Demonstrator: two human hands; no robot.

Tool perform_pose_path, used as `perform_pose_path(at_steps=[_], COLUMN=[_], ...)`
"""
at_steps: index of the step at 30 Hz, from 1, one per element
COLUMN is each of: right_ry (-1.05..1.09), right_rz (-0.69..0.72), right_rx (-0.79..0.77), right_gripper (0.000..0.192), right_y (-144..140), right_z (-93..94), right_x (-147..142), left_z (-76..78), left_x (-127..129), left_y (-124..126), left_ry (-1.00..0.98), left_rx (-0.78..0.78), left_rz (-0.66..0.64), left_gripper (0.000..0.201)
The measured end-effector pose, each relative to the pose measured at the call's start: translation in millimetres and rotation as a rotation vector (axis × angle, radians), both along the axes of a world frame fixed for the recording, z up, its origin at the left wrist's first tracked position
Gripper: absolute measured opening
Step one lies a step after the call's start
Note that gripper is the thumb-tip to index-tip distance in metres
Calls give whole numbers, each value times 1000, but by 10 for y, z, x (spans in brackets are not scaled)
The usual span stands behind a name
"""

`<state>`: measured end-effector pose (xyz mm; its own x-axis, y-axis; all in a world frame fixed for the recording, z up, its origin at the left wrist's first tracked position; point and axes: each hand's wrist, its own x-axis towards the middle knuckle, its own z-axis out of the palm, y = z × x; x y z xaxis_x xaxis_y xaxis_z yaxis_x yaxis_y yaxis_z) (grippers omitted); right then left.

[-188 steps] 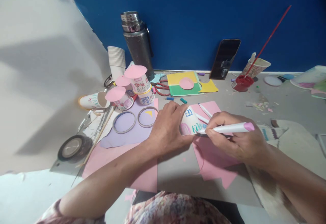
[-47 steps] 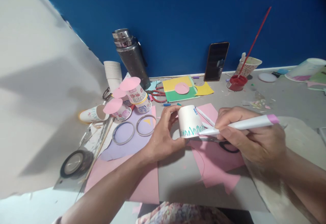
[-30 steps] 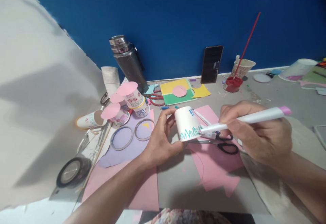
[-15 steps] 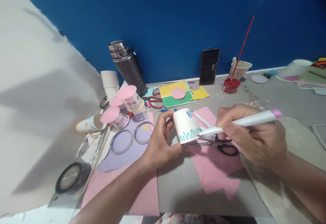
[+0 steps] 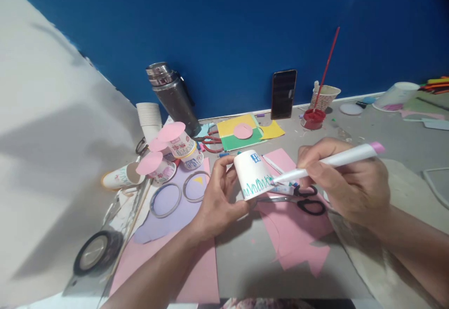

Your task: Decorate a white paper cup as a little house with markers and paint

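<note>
left hand (image 5: 217,199) grips the inverted, tapered white paper cup (image 5: 251,174); right hand (image 5: 345,182) pinches a slim white marker (image 5: 329,161), tip on the cup's green zigzag.

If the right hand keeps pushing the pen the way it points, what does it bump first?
Most likely the upside-down white paper cup: the white marker pen in the right hand already has its tip at the cup's green zigzag.
</note>
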<state>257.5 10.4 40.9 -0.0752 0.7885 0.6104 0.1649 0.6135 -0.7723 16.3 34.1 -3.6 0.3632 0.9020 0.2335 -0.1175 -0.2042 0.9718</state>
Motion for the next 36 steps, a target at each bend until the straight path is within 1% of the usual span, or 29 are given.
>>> perform_pose_path(at_steps=[6, 11, 16, 20, 25, 28, 31, 34, 36], right_ry=[-40, 103, 124, 65, 154, 172, 142, 65, 57], right_rz=[8, -3, 24, -17, -101, -63, -24, -53, -80], right_rx=[-26, -59, -54, -53, -77, -84, -81, -96, -110], right_gripper=[16, 15, 14, 17, 19, 18, 17, 18, 20], right_y=[17, 28, 28, 45, 70, 66, 53, 44, 42], right_z=[11, 16, 59, 66, 22, 35, 73, 102, 110], right_x=[-15, -35, -61, -62, -15, -22, -53, -66, -61], left_z=[14, 24, 19, -1, 1, 15, 22, 15, 7], left_x=[11, 27, 36, 32, 28, 38, 46, 46, 43], left_y=[-12, -9, 12, 25, 27, 17, 6, 6, 11], left_ry=[28, 22, 13, -10, -53, -66, -65, -59, -51], left_rx=[-1, 3, 45, 78, 46, 28, 29, 42, 52], left_rz=[26, 49, 43, 55, 77, 81, 88, 86, 84], left_gripper=[68, 71, 70, 69, 68, 68, 68, 65, 65])
